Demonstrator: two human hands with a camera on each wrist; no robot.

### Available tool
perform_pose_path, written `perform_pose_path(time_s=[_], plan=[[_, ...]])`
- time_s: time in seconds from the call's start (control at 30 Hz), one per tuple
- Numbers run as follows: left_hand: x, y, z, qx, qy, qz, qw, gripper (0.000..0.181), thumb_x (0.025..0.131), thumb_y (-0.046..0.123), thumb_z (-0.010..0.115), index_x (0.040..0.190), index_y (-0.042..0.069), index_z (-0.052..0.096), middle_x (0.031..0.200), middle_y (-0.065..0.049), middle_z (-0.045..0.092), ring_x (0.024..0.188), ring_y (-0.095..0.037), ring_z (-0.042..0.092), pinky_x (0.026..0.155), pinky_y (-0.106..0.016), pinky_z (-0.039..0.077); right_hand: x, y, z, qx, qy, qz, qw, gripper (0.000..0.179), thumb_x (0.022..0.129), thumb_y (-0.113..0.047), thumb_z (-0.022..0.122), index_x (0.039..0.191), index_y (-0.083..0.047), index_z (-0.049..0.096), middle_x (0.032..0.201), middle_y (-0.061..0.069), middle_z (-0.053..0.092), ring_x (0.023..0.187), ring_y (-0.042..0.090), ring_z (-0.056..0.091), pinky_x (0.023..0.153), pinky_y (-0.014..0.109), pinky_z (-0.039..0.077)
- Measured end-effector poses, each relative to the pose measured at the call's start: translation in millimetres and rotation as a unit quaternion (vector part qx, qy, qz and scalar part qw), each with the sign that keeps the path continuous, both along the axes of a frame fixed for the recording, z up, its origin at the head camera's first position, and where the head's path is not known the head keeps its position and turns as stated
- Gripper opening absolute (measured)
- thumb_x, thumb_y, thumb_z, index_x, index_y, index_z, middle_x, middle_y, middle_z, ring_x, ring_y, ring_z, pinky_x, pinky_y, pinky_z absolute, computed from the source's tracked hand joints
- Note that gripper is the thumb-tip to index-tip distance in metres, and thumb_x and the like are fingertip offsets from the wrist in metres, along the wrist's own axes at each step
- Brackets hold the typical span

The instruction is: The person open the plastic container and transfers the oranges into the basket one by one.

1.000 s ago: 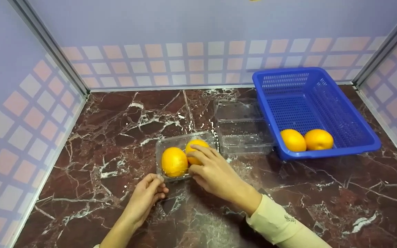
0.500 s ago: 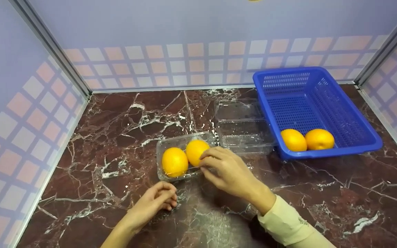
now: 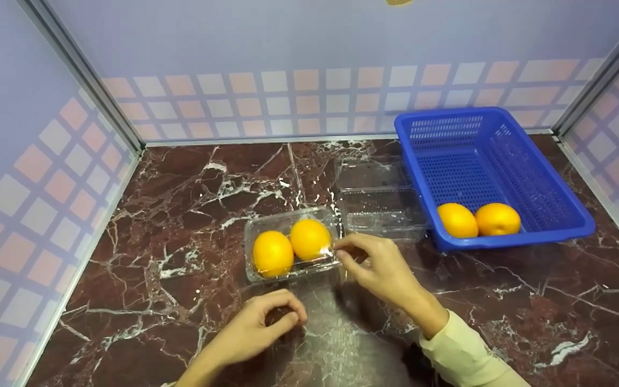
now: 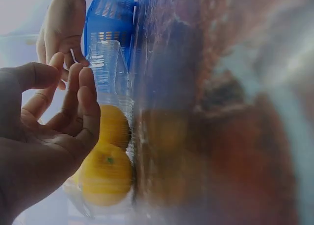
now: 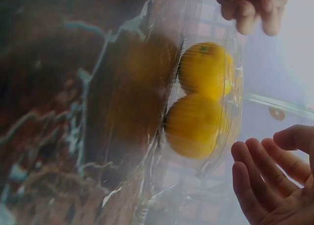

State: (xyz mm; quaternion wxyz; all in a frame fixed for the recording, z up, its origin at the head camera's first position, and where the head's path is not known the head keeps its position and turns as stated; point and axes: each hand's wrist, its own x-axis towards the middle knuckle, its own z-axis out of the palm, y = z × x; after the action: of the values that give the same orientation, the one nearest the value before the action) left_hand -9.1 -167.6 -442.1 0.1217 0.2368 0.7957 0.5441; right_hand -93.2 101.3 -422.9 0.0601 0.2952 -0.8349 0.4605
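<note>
Two oranges lie side by side in a clear plastic container on the marble-patterned tabletop. One is the left orange, the other the right orange; both show through the clear wall in the right wrist view. My right hand is at the container's right end, its fingertips right by the rim. Its fingers are lightly bent, with nothing between them. In front of the container my left hand hovers, loosely curled and holding nothing. The left wrist view shows its fingers apart from the oranges.
A blue plastic basket stands at the back right, with two more oranges at its near end. Left of it lie further clear plastic containers, close against its side. Patterned panels enclose the table at the back and sides.
My right hand has drawn off the right orange toward the container's right edge. My left hand has left the container's front left corner and moved right and nearer to me.
</note>
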Motion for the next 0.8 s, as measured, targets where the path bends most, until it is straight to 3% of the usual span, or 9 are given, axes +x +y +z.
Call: perform_pose_path(time_s=[0.2, 0.33, 0.43, 0.6, 0.7, 0.8], plan=[[-5.7, 16.4, 4.1, -0.017, 0.086, 0.039, 0.9954, 0.005, 0.103, 0.018, 0.069, 0.107, 0.018, 0.073, 0.099, 0.001, 0.074, 0.086, -0.008, 0.065, 0.081, -0.029, 0.060, -1.7, 8, -5.4, -0.002, -0.050, -0.026, 0.9984, 0.011, 0.097, -0.002, 0.071, 0.106, -0.004, 0.077, 0.093, 0.004, 0.078, 0.077, 0.020, 0.071, 0.071, 0.031, 0.064], [-11.6, 24.7, 8.1, -0.028, 0.164, 0.076, 0.9831, 0.009, 0.099, 0.006, 0.071, 0.103, 0.014, 0.072, 0.095, 0.004, 0.071, 0.083, -0.007, 0.063, 0.073, -0.028, 0.061, -1.6, 10, -7.7, 0.002, -0.091, -0.034, 0.9952, 0.010, 0.097, -0.004, 0.071, 0.106, -0.006, 0.076, 0.092, 0.004, 0.078, 0.077, 0.023, 0.072, 0.071, 0.033, 0.064], [-17.5, 28.8, 10.9, -0.057, 0.237, 0.108, 0.9638, 0.013, 0.094, 0.000, 0.075, 0.101, 0.011, 0.072, 0.097, 0.005, 0.070, 0.087, -0.008, 0.065, 0.077, -0.028, 0.062, -1.6, 11, -10.2, 0.006, -0.116, -0.041, 0.9924, 0.011, 0.097, -0.005, 0.073, 0.108, -0.005, 0.075, 0.091, 0.006, 0.077, 0.078, 0.024, 0.074, 0.072, 0.032, 0.065], [-29.9, 32.7, 13.5, -0.146, 0.342, 0.138, 0.9179, 0.016, 0.089, 0.004, 0.081, 0.100, 0.012, 0.072, 0.112, -0.003, 0.070, 0.109, -0.018, 0.066, 0.102, -0.037, 0.058, -1.7, 11, -14.7, 0.005, -0.161, -0.052, 0.9856, 0.013, 0.099, -0.005, 0.071, 0.111, -0.002, 0.073, 0.088, 0.009, 0.076, 0.075, 0.026, 0.073, 0.066, 0.028, 0.063], [-36.7, 33.2, 12.4, -0.194, 0.377, 0.143, 0.8943, 0.017, 0.087, 0.007, 0.084, 0.098, 0.013, 0.073, 0.125, -0.010, 0.068, 0.124, -0.028, 0.063, 0.114, -0.048, 0.051, -2.4, 11, -17.6, -0.003, -0.195, -0.043, 0.9798, 0.014, 0.101, -0.005, 0.068, 0.114, 0.001, 0.071, 0.088, 0.014, 0.075, 0.072, 0.030, 0.073, 0.062, 0.033, 0.063], [-40.9, 32.9, 10.2, -0.228, 0.393, 0.146, 0.8785, 0.018, 0.086, 0.008, 0.085, 0.098, 0.013, 0.074, 0.134, -0.015, 0.066, 0.133, -0.036, 0.059, 0.119, -0.055, 0.045, -3.8, 11, -20.4, -0.012, -0.223, -0.025, 0.9744, 0.015, 0.104, -0.006, 0.065, 0.115, 0.003, 0.070, 0.089, 0.018, 0.075, 0.070, 0.033, 0.073, 0.061, 0.040, 0.065]])
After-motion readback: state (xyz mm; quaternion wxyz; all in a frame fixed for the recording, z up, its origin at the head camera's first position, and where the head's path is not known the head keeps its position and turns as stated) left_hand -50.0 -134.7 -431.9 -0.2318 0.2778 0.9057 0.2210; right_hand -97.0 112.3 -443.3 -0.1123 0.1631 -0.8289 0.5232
